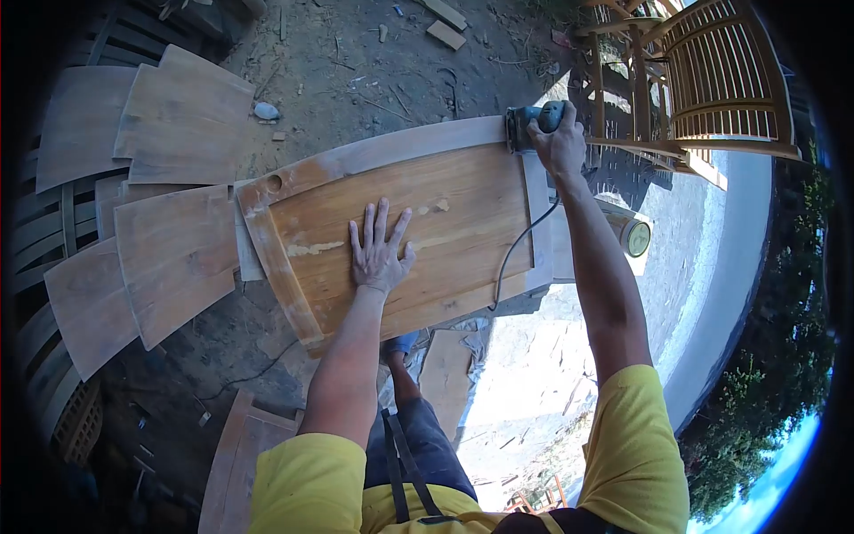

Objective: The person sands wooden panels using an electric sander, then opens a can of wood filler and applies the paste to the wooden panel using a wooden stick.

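Observation:
A wooden cabinet door (454, 240) with a raised frame and a recessed panel lies flat in front of me. Pale filler patches streak its panel, and a round hole shows near the frame's far left corner. My left hand (378, 258) rests flat on the panel, fingers spread. At the far right corner my right hand (559, 147) is wrapped round a green power sander (525, 125), which sits on the frame's edge. The sander's dark cord (509, 258) loops down across the panel. My right fingers partly cover the sander's body.
Several curved wooden panels (173, 267) lean on slats at left. Slatted wooden chairs (725, 80) stand at the far right. A round tin (637, 238) is right of the door. Wood scraps (446, 36) lie on the dirt ground, and another framed panel (245, 463) is at lower left.

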Available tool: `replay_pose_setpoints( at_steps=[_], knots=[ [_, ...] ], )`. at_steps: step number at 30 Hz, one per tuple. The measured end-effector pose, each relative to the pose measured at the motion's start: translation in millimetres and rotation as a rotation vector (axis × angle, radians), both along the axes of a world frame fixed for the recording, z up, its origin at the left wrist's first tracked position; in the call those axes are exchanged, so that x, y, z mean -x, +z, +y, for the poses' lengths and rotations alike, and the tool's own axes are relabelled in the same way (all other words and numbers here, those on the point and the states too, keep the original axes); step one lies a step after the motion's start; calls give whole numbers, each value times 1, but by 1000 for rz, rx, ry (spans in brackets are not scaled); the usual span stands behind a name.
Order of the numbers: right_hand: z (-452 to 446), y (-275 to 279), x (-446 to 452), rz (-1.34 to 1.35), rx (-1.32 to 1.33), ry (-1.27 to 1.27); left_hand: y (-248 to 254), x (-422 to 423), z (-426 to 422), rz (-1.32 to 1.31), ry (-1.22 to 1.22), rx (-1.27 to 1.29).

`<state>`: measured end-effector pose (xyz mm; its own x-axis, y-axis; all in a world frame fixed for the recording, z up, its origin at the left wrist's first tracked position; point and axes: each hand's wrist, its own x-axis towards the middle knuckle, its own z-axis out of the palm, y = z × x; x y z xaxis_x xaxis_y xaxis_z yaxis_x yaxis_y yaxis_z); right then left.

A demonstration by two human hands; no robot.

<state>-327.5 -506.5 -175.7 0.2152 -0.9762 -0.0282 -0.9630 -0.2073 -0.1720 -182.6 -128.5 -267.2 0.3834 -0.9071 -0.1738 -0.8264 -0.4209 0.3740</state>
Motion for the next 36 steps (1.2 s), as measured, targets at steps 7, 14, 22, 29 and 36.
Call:
replay_pose_setpoints(
  at_steps=[7,14,22,29,36],
  knots=[
    [105,4,-102,-307,-75,255,-5,-1,2,-41,-1,0],
    [223,19,-199,-416,-233,553,-16,-4,2,-71,-83,-209],
    [151,18,-148,-302,-193,399,-1,-4,1,-77,-23,8],
    [23,1,-55,-95,-20,243,-1,-4,1,3,8,32],
    [-16,-1,-16,49,10,-39,-2,-4,2,13,29,12]
  ],
)
